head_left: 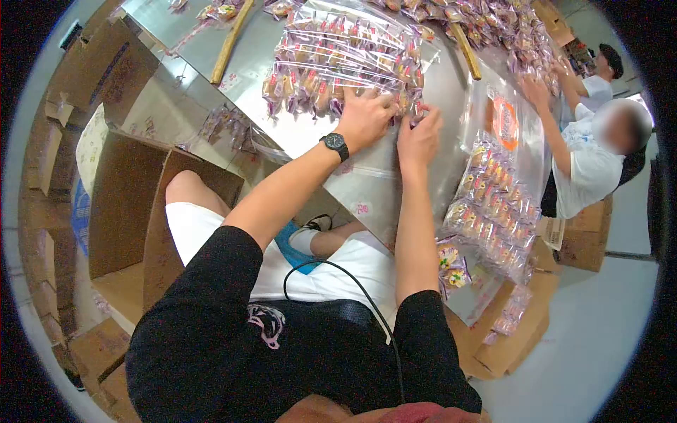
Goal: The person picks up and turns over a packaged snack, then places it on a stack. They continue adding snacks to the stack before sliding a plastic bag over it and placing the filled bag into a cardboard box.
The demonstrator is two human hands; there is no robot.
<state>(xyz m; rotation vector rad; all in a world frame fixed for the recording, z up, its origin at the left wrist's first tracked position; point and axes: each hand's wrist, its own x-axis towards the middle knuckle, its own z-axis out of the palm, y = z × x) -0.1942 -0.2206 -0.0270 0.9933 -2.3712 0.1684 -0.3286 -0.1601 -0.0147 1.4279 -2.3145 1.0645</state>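
Note:
Rows of small wrapped packets (324, 53) lie side by side on the metal table (367, 183), under a clear plastic film. My left hand (365, 116), with a black watch on its wrist, rests at the near edge of these rows, its fingers bent over the packets. Close beside it on the right, my right hand (419, 134) has its fingers pinched at the corner packet of the nearest row. What lies between the fingertips of either hand is too small to make out. A filled clear bag of packets (493, 197) lies to the right.
Loose packets (486, 21) are heaped at the back right. Two wooden sticks (231, 42) (465, 51) lie on the table. An open cardboard box (127, 204) stands at the left, another box (522, 338) at the lower right. Two people (589, 155) work at the right.

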